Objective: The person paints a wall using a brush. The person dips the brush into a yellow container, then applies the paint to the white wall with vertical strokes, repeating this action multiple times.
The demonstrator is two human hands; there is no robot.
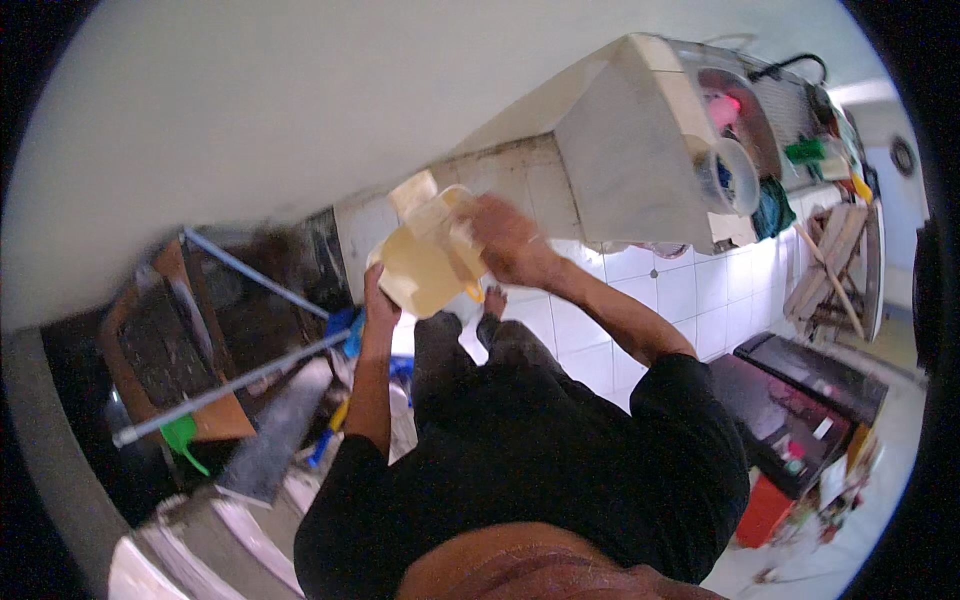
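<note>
Head view — left hand [380, 303] clamps edge of yellow container [422, 275], right hand [510, 242] blurred, grip unclear — tiled floor [710, 297] rightward.

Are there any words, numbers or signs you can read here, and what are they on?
None that I can read.
Pale yellow container in the left hand: no lettering I can make out.
Small white patch on the dark boxy thing: too small to read.

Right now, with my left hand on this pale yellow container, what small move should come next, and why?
Perhaps steady the pale yellow container with the left hand, which holds its left edge; the right hand is blurred near the opposite side, so its grip can't be judged.
</note>
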